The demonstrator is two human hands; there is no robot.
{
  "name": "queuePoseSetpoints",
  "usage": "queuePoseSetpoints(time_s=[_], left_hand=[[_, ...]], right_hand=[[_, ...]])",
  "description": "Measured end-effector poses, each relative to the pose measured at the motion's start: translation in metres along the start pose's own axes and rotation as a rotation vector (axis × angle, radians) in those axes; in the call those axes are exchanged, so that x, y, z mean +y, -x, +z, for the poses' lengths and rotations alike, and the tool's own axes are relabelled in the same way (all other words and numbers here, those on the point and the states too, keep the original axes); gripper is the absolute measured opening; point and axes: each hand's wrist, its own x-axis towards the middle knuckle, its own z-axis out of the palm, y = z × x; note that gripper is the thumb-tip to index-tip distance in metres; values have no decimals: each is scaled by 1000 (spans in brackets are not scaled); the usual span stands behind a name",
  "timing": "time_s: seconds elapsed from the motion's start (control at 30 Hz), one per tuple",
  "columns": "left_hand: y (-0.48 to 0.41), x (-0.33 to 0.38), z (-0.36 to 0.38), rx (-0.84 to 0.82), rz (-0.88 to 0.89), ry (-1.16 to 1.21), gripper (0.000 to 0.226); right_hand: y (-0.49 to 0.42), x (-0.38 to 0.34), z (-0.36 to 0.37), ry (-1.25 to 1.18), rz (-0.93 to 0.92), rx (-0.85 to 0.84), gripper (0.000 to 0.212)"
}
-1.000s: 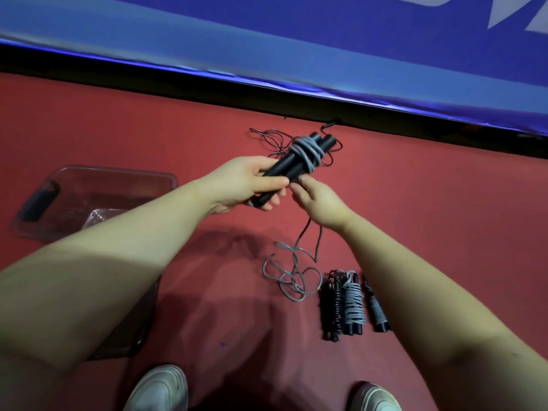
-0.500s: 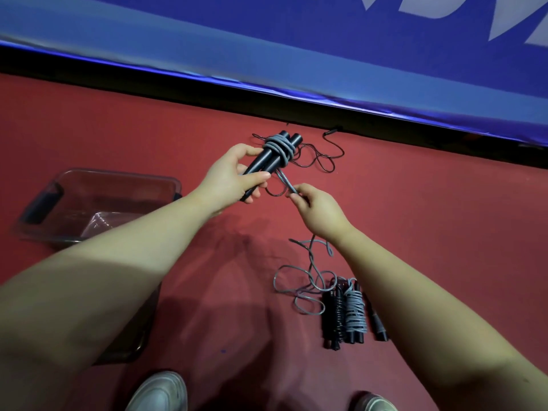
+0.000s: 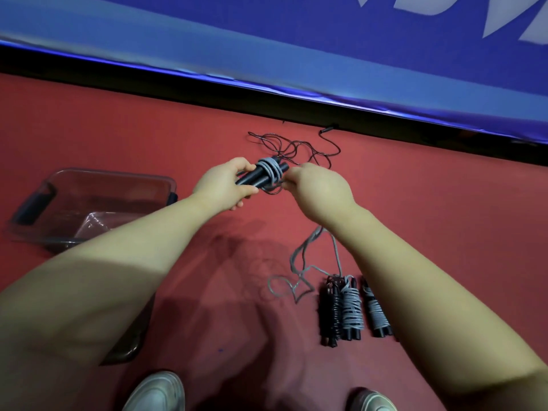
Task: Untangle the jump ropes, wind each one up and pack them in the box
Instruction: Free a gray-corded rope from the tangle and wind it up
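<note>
My left hand grips a pair of black jump-rope handles with a few turns of grey rope around them. My right hand holds the grey rope just right of the handles; its fingertips are hidden. The slack grey rope hangs down from under my right hand and loops on the red floor. Three wound ropes lie side by side on the floor at lower right. A thin black rope lies tangled beyond my hands. The clear plastic box sits at the left.
A blue padded banner wall with a dark gap beneath it runs across the back. My two shoes show at the bottom edge. The box has dark handles at its ends.
My right hand has risen from below the handles to right beside them, carrying the grey rope around. The slack on the floor has shortened and pulled up.
</note>
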Motion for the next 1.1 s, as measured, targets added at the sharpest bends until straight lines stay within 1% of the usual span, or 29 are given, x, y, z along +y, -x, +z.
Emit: queuePoseSetpoints(time_s=[0.03,0.1,0.17,0.23,0.27,0.33,0.4,0.43,0.5,0.53,0.57,0.6,0.63,0.67,0.7,0.73,0.77,0.8,0.83,0.87,0.9,0.97,1.03,1.1], left_hand=[[2,1,1,-50,27,-70,37],[8,4,3,-157,86,-198,36],[14,10,3,-253,136,-277,33],[18,15,1,-341,169,-297,32],[19,16,0,-390,180,-271,33],[25,20,-2,-501,184,-134,34],[31,26,-3,-576,161,39,34],[33,30,-4,-596,151,121,34],[37,37,-4,-613,150,251,32],[39,41,-4,-616,157,300,32],[41,44,-4,-612,170,350,32],[42,48,-3,-597,188,404,32],[43,51,-2,-568,206,460,33],[42,54,-1,-528,219,513,34],[41,56,1,-479,225,560,34],[39,57,1,-427,223,599,34],[36,56,2,-369,216,629,34],[33,55,2,-304,206,654,34],[29,51,2,-238,191,672,36],[26,47,1,-181,172,679,39],[23,43,0,-141,152,672,43],[20,35,-1,-112,121,642,49],[19,27,-1,-98,86,617,51],[18,21,0,-75,47,608,51]], right_hand=[[-2,0,-3,60,-62,36,22],[-9,1,-12,138,-174,47,22],[-14,6,-20,162,-245,10,24],[-16,13,-26,173,-320,-25,25],[-16,18,-28,176,-357,-34,26],[-18,30,-30,186,-420,-37,31],[-19,41,-27,124,-459,22,39],[-18,45,-22,73,-469,79,45],[-15,50,-11,-12,-418,186,57],[-13,52,-7,-55,-362,208,56],[-7,49,-1,-104,-314,202,46],[-3,43,3,-225,-230,164,32],[3,36,1,-429,-107,203,21],[9,26,4,-633,-92,113,17],[8,28,13,-699,-159,200,14],[8,29,18,-849,-110,138,13],[11,21,19,-829,1,97,16],[9,25,32,-735,48,249,22],[10,25,40,-761,96,212,30],[10,27,45,-776,98,175,34],[12,26,48,-795,81,134,34],[12,23,51,-733,6,63,22],[10,20,53,-690,-11,-19,11],[6,20,56,-717,4,-58,14]])
